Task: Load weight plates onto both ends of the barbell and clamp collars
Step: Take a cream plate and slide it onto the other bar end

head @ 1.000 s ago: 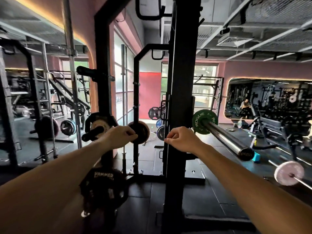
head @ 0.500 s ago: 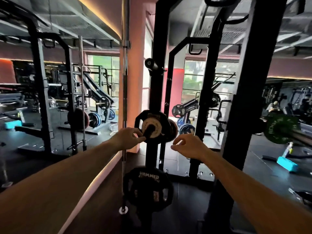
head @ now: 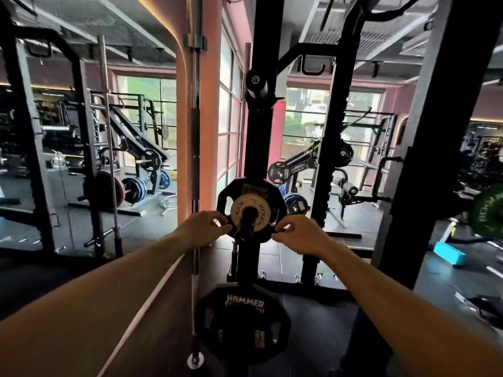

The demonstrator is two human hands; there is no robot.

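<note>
A small pale Rogue plate (head: 260, 206) hangs on a black storage peg (head: 247, 223) of the rack, in front of a larger black Hammer plate (head: 251, 186). My left hand (head: 204, 227) reaches in from the left, its curled fingertips at the small plate's left rim. At the right rim are the fingertips of my right hand (head: 298, 235). Neither hand has closed round a plate, and both plates sit on the peg. A green Rogue plate (head: 490, 210) on the barbell shows at the far right edge, partly hidden by a rack post.
Another black Hammer plate (head: 242, 322) hangs lower on the same upright (head: 262, 131). A spare bar (head: 194, 159) stands upright just left of it against the pink wall. A thick black rack post (head: 424, 159) rises on the right, with a turquoise block (head: 449, 253) on the floor behind it.
My view has swung left, away from the barbell's sleeve and onto the plate storage peg. Both hands have moved forward until their fingertips reach the small plate's rim.
</note>
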